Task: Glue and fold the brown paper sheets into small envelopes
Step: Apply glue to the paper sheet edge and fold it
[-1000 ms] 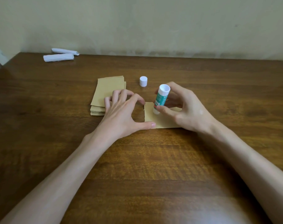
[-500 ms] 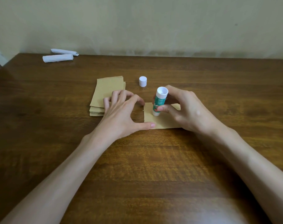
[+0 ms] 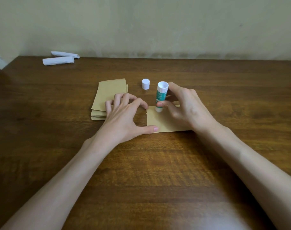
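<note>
Head view: a brown paper sheet [image 3: 164, 121] lies flat on the table [image 3: 141, 180] in the middle, its long side running left to right, and its right part is hidden under the right hand [image 3: 186, 108]. That hand pinches a glue stick [image 3: 161, 95] between thumb and fingers; the thumb crosses the lower front of the tube, while the fingers behind it are mostly out of sight. The glue stick stands nearly upright, leaning a little to the right at the top, with its lower white end on the sheet near the far left corner. The print on its green label is too blurred to read. The left hand [image 3: 123, 117] is spread wide and arched, holding nothing: its thumb presses the near left corner of the sheet, and its forefinger tip reaches the far left corner. Its other fingers bend down over the near end of a stack of brown paper [image 3: 108, 93], which lies just left of the sheet with its long side running away from the person. A white cap [image 3: 145, 84] stands upright beyond the sheet, just left of the glue stick's top.
</note>
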